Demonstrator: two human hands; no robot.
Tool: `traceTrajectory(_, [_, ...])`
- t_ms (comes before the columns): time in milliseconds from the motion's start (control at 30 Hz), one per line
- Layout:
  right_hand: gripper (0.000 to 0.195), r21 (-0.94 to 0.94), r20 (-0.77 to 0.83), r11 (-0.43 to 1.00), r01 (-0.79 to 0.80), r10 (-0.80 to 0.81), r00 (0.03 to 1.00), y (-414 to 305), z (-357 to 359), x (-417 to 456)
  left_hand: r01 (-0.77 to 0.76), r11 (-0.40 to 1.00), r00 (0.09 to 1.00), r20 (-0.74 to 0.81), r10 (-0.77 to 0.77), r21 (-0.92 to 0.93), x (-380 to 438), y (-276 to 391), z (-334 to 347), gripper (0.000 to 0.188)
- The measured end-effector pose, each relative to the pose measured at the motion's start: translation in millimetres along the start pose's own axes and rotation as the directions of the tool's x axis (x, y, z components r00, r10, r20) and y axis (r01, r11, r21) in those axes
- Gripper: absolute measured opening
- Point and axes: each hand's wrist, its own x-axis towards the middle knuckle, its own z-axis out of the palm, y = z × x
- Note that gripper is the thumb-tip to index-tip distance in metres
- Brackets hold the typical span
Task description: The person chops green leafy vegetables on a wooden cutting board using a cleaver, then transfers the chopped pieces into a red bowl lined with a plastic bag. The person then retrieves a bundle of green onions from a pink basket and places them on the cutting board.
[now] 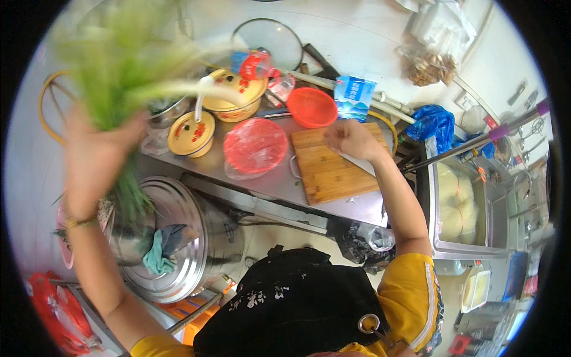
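At the upper left, my left hand (105, 147) grips a bunch of green leafy stalks (120, 76), which look like scallions; both are blurred. Its pale ends fan upward and its thin green tips hang below the hand. My right hand (350, 139) is over a wooden cutting board (339, 172), fingers curled at a knife whose blade (359, 163) lies partly under my wrist. Left of the board stands a red bowl (255, 145) with clear plastic film. Behind the board are an empty red plastic basin (312, 107) and a blue printed packet (354, 98).
Lidded yellow enamel pots (192, 134) stand on the steel counter (209, 167). A large lidded steel pot (192, 267) is below at left, with a smaller metal pot (131, 234) and a cloth (163, 250) on it. To the right is a sink (495, 223) holding bagged pale food.
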Motion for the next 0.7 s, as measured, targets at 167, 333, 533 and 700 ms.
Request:
traceTrajectory(167, [0.030,-0.385,-0.245,0.920,-0.081,-0.017,0.969,132,-13,-37,0.060,0.944,0.907,0.413,0.085,-0.325,-6,33,172,0.052])
traceTrajectory(333, [0.039,-0.565,-0.182,0.775,-0.283,0.217,0.959,220,-15,-62,0.093,0.976,0.833,0.553,0.032,-0.196,-25,42,314,0.038])
traceTrajectory(533, [0.041,-0.584,-0.295,0.753,-0.303,0.151,0.944,245,5,-70,0.072,0.987,0.812,0.566,-0.141,0.143,-14,75,408,0.034])
traceTrajectory(700, [0.041,-0.437,-0.296,0.805,-0.400,0.292,0.910,239,2,-75,-0.074,0.968,0.872,0.487,-0.054,0.240,-34,55,470,0.040])
